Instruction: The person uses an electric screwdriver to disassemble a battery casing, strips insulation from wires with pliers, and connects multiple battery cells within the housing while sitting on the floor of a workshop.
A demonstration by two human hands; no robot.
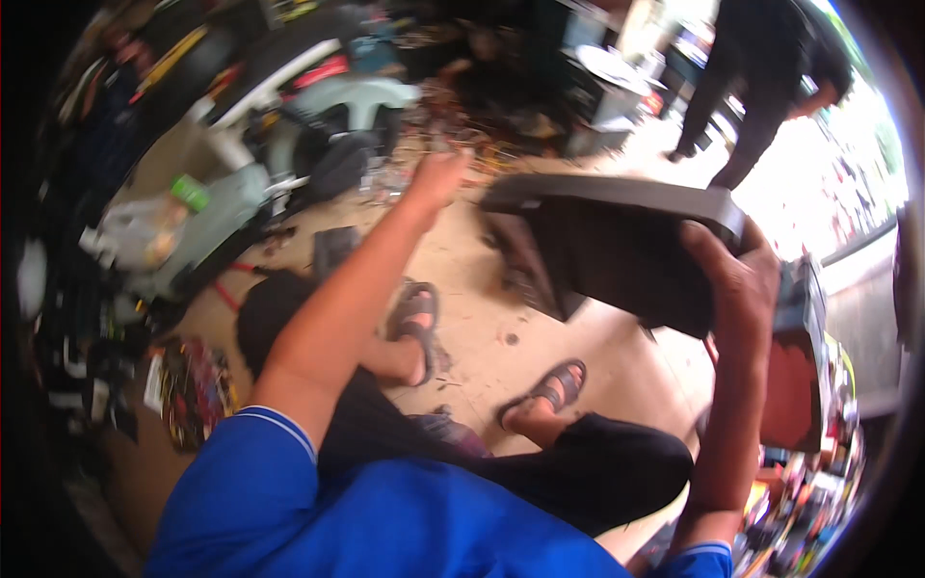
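My right hand (740,265) grips the right edge of a large, dark, box-like casing (626,241), thumb on the near side and fingers mostly hidden behind it. The casing hangs tilted above the floor, and I cannot make out what kind of device it is. My left arm reaches forward, the left hand (443,178) apart from the casing. That hand is nearest to a blurred heap of wires and scrap (448,125); its fingers are smeared by motion, so their pose does not show.
A person in dark clothes (761,77) bends over at the upper right. On the left are a pale green plastic chair (356,96) and a white plastic bag (140,231). A red-brown box (792,390) stands at right. My sandalled feet (549,395) rest on the tiled floor (482,337).
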